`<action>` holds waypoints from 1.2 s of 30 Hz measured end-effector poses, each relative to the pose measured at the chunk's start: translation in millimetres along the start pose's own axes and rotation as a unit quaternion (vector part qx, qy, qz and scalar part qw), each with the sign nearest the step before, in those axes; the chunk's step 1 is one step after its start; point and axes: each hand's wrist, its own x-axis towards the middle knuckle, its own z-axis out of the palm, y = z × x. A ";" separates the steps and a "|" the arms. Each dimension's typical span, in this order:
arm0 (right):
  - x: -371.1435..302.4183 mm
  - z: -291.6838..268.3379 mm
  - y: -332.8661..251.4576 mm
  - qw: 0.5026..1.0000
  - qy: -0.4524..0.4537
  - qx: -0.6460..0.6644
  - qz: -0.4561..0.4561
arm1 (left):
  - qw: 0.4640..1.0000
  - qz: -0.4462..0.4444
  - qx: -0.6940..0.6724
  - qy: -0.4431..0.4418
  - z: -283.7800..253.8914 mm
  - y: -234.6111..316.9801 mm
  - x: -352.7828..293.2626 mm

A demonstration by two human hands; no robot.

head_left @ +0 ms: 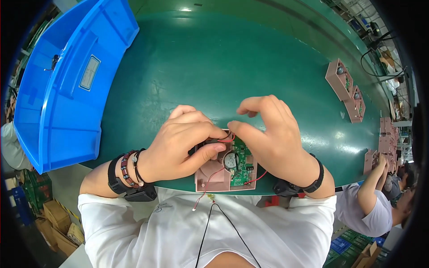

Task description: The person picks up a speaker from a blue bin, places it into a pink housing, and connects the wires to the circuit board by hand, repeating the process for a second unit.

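Observation:
A pink plastic housing [219,182] lies at the table's near edge, its inside facing up. A green circuit board [243,165] fills its right part, with a round silver-and-black component [231,161] beside it. My left hand [185,140] is curled over the housing's left side, its index fingertip pressed on red and black wires [229,137] at the far wall. Its thumb rests just below. My right hand [272,134] hovers over the far right corner, thumb tip close to those wires, thumb and index finger apart. A thin wire with a white plug [194,208] hangs over the near edge.
A big blue bin [76,94] stands at the left. Two similar pink housings [339,80] with parts inside sit at the far right. More pink pieces [386,136] are stacked farther right, near a co-worker's hands [380,164]. Cardboard boxes [58,219] are on the floor at lower left.

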 end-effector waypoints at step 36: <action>-33.2 10.9 5.4 0.970 -0.104 0.147 0.165 | 0.999 -0.048 0.013 -0.018 6.8 -19.4 -4.6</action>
